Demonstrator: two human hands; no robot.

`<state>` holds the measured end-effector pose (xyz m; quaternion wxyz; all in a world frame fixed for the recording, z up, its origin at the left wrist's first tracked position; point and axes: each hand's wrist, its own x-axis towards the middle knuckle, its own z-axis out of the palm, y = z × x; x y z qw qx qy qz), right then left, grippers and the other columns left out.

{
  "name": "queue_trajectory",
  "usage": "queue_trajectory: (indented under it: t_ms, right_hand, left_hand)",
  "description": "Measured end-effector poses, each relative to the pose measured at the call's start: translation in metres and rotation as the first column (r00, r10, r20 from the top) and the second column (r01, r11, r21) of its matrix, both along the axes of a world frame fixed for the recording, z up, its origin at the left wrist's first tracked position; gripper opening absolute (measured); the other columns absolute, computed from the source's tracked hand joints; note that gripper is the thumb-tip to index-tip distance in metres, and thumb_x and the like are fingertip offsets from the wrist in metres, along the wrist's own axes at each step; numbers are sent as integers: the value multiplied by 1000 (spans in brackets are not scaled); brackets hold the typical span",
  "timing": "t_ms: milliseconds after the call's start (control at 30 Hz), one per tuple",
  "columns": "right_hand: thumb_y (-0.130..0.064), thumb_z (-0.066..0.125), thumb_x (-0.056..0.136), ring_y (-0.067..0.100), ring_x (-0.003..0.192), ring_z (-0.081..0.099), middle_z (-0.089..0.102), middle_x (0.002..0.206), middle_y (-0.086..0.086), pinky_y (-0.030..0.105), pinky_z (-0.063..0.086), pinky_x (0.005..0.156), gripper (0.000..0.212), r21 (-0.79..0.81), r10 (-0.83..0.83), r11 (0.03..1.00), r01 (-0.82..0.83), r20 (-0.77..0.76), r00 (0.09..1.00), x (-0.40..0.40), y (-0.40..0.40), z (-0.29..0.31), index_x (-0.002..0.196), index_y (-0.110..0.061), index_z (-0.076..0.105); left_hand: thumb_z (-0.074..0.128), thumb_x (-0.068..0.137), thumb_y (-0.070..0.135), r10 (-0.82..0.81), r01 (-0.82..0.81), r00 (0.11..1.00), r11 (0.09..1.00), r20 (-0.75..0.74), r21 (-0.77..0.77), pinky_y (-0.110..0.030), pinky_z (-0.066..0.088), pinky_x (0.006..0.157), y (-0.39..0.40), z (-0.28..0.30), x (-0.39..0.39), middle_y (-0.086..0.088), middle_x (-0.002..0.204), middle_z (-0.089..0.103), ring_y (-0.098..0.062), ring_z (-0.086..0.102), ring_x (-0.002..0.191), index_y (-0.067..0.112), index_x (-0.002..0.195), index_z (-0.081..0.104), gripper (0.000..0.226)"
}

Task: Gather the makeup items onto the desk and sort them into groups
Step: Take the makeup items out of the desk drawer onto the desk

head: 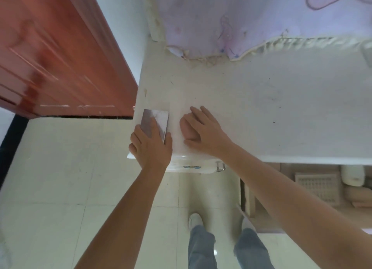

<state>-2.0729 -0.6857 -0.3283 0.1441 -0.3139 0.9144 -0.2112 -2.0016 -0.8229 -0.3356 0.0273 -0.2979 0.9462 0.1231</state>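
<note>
A flat rectangular makeup case [156, 120] with a shiny silver-grey lid lies at the near left corner of the white desk [261, 111]. My left hand [152, 146] rests on its near end, fingers over the lid and thumb on its right edge. My right hand [201, 130] lies palm down on the desk just right of the case, fingers slightly curled, and whether anything is under it is hidden. No other makeup items show on the desk.
A red-brown wooden door [60, 57] stands left of the desk. A lilac patterned cloth [241, 16] with a frayed edge covers the desk's back. Below the desk front are a drawer handle [220, 166] and, to the right, shelves with boxes [322, 188]. Pale floor tiles lie underfoot.
</note>
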Motion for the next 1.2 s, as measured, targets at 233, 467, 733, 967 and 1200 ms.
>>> queue_trajectory:
  t_ms: [233,467,733,967,1200]
  right_hand:
    - [-11,58,79,41,103,58,61,109,29,28,41,93,32,-305,-280,927,216,-183,942,41,99,11,103,9,62]
    - [-10,56,80,33,95,64,67,101,21,32,46,79,28,229,-342,917,328,24,939,75,302,-38,104,1,64]
    - [-33,60,81,25,137,18,23,147,7,45,16,111,76,647,-194,761,44,163,967,33,351,-86,141,-15,18]
    - [-23,51,87,27,109,53,57,119,11,32,43,83,32,495,-33,863,-100,253,967,23,359,-46,118,-12,49]
    - [-17,64,82,9,54,44,46,62,-13,9,35,55,10,-158,-269,945,288,132,954,18,334,42,85,-9,59]
  left_hand:
    - [48,78,17,-330,339,781,937,-530,-84,-42,39,88,86,0,37,-30,104,60,-34,47,103,3,110,53,35]
    - [54,82,14,-746,702,665,608,-35,371,-28,49,78,259,-49,44,-10,108,60,-23,57,98,7,111,57,30]
    - [45,90,12,-689,627,579,718,437,301,-44,29,103,338,-88,12,-14,134,37,-30,33,125,9,134,31,46]
    - [50,90,33,-723,626,583,691,371,362,-36,42,86,322,-58,18,-8,118,53,-26,49,111,13,113,47,30]
    - [75,70,30,-63,141,983,866,-174,480,-25,29,52,244,19,29,4,57,45,-18,43,57,20,66,43,34]
